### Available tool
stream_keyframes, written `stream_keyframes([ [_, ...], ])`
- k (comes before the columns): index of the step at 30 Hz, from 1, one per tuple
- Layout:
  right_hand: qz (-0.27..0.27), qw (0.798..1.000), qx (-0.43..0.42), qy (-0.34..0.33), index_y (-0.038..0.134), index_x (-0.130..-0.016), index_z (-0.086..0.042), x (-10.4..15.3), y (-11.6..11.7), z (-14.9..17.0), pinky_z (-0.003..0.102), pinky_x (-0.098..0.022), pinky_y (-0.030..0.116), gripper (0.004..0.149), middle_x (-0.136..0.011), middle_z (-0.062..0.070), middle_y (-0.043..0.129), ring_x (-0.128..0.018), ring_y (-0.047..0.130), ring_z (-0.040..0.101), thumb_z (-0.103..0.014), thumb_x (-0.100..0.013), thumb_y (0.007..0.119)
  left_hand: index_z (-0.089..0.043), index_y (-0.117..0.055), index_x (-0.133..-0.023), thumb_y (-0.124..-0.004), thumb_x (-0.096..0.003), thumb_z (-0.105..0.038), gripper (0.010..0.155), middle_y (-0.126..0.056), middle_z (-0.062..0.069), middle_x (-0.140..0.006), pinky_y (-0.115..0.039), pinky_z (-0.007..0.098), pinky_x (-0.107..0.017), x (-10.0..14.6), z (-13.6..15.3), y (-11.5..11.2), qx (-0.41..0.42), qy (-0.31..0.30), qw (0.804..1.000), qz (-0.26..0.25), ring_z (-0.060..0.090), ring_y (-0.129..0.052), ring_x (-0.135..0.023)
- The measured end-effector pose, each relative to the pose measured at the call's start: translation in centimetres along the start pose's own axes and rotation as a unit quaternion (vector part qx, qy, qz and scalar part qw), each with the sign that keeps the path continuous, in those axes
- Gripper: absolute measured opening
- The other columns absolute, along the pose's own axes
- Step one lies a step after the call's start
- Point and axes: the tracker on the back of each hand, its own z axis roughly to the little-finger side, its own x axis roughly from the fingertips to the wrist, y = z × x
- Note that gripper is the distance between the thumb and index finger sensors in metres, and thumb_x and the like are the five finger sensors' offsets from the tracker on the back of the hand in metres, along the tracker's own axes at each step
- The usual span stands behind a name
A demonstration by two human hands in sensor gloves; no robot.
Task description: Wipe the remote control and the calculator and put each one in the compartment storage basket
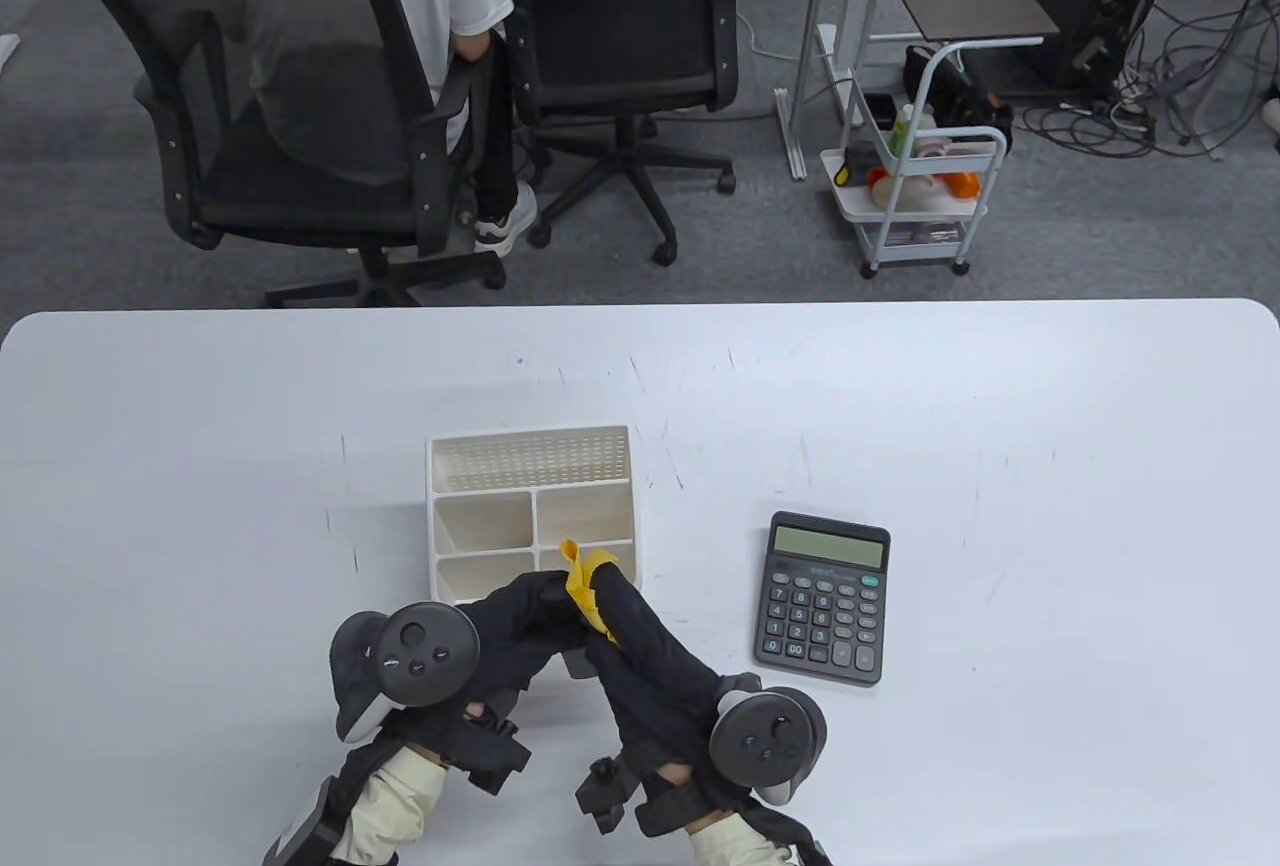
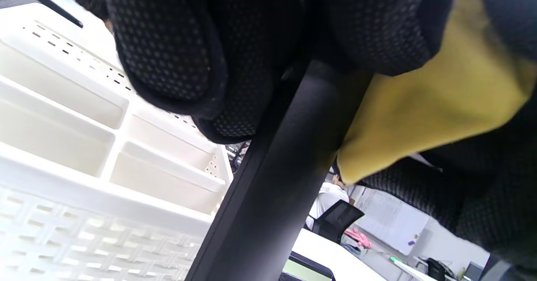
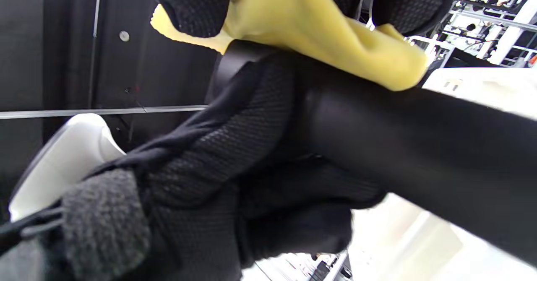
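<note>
Item: remote control point(image 2: 268, 180), black, held by my left hand point(image 1: 500, 621) just above the near edge of the compartment storage basket point(image 1: 530, 476); my fingers point(image 2: 168, 63) curl round its body.

Item: yellow cloth point(image 1: 585, 586), pinched against the remote by my right hand point(image 1: 650, 646).

Item: calculator point(image 1: 823, 598), flat on the worktop point(image 1: 1050, 506), right of the basket, untouched.

Method, as I judge it: grip firmly, draw the cloth along the remote's full length, turn it, cover every face.
</note>
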Motion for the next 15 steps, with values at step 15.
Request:
stream_keyframes([
  [15,-0.050,0.995,0.085,-0.006,0.062,-0.106,-0.009,0.8,1.8,1.0,0.068,-0.059,0.062,0.052,-0.108,0.016,0.070,-0.094,0.071,0.044,-0.023,-0.057,0.072,-0.031,-0.080,-0.088,-0.085,-0.0444,-0.047,0.047,-0.103,-0.005,-0.077,-0.099,0.029,-0.037,0.9,2.3,3.2,0.109,0.038,0.989,-0.097,0.017,-0.115,-0.056],
])
